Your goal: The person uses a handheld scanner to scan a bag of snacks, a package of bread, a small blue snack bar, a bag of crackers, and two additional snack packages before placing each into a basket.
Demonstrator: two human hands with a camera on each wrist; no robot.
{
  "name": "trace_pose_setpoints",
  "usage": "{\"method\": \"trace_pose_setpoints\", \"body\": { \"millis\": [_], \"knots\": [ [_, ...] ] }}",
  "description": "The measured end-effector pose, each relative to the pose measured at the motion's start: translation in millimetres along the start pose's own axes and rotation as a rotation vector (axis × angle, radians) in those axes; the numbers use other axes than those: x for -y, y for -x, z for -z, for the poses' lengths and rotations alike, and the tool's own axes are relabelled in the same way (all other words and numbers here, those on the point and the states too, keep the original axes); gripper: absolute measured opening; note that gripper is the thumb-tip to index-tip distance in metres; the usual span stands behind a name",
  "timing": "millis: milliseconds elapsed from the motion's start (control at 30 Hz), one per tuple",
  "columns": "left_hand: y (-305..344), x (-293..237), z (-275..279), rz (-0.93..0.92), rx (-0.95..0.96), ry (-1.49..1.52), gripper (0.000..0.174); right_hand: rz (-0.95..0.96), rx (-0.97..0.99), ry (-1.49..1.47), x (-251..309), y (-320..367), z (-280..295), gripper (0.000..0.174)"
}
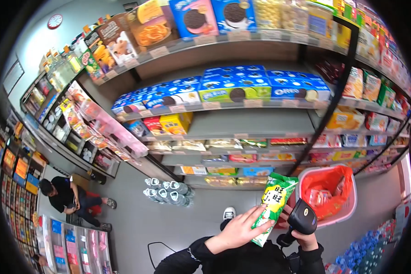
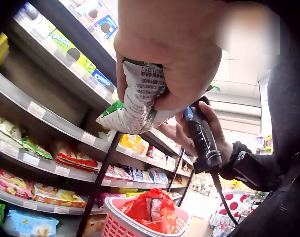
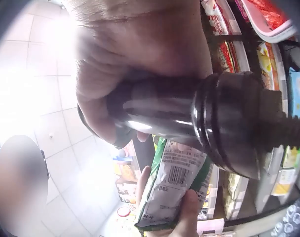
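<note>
A green and yellow snack bag (image 1: 275,196) is gripped by my left hand (image 1: 237,229), fingers lying across its front in the head view. In the left wrist view, the left thumb and fingers pinch the bag's white printed back (image 2: 142,94). My right hand (image 1: 308,240) holds a black handheld barcode scanner (image 1: 303,216) by its handle, with a coiled cord (image 2: 220,190) hanging from it. The scanner head is close beside the bag. From the right wrist, the printed barcode (image 3: 176,175) on the bag's back shows below the scanner handle (image 3: 155,106).
A pink basket (image 1: 354,201) lined with a red plastic bag (image 1: 345,182) stands to the right. Ahead, shelves hold blue Oreo boxes (image 1: 235,86) and other snacks. Bottled water packs (image 1: 169,192) sit on the floor. A seated person (image 1: 68,198) is at the left.
</note>
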State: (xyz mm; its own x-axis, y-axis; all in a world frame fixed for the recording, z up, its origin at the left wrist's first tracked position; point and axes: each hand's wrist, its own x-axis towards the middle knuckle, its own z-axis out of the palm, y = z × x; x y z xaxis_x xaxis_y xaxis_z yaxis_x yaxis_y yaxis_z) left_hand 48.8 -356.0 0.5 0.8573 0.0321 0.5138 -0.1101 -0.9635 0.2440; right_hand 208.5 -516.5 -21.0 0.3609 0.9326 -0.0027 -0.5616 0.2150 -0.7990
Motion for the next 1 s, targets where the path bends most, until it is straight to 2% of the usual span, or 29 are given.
{"method": "trace_pose_setpoints", "body": {
  "millis": [200,267,333,433,533,667,700,733,800,933,967,1000],
  "knots": [
    [9.7,59.1,18.6,0.087,-0.001,0.038,0.044,-0.052,0.026,0.13,-10.7,-63.5,-30.6,0.078],
    [12.0,85.2,27.4,0.116,0.059,-0.014,0.045,-0.054,0.041,0.157,-14.5,-92.2,-40.4,0.076],
    [11.0,110.9,37.2,0.117,0.03,-0.036,0.043,-0.058,0.053,0.186,-22.7,-119.7,-43.9,0.075],
    [8.6,149.1,53.1,0.163,-0.043,-0.089,0.043,-0.071,0.103,0.488,-40.0,-159.5,-34.5,0.073],
    [2.9,191.1,62.2,0.152,-0.114,-0.143,0.045,-0.093,0.228,0.488,-42.3,-194.6,-51.2,0.072],
    [-7.4,246.4,64.9,0.22,-0.071,-0.204,0.058,-0.102,0.315,0.559,-30.8,-217.2,-83.2,0.072],
    [-11.7,259.6,65.4,0.202,-0.113,-0.223,0.062,-0.079,0.32,0.567,-30.3,-218.2,-83.5,0.072],
    [-16.7,271.3,65.8,0.193,-0.115,-0.221,0.062,-0.072,0.315,0.57,-27.5,-218.7,-88.1,0.072],
    [-26.3,290.3,65.2,0.217,-0.082,-0.304,0.064,-0.144,0.145,0.456,-22.3,-216.6,-97.2,0.062],
    [-41.1,320.7,55.4,0.236,-0.085,-0.387,0.063,-0.112,0.088,0.5,-28.2,-208.3,-80.8,0.062],
    [-44.1,325.6,54.0,0.231,-0.077,-0.43,0.057,-0.114,0.059,0.532,-27.4,-204.9,-78.7,0.062],
    [-45.8,330.1,51.3,0.254,-0.047,-0.486,0.04,-0.096,0.022,0.532,-29.0,-202.7,-74.4,0.062]
  ]
}}
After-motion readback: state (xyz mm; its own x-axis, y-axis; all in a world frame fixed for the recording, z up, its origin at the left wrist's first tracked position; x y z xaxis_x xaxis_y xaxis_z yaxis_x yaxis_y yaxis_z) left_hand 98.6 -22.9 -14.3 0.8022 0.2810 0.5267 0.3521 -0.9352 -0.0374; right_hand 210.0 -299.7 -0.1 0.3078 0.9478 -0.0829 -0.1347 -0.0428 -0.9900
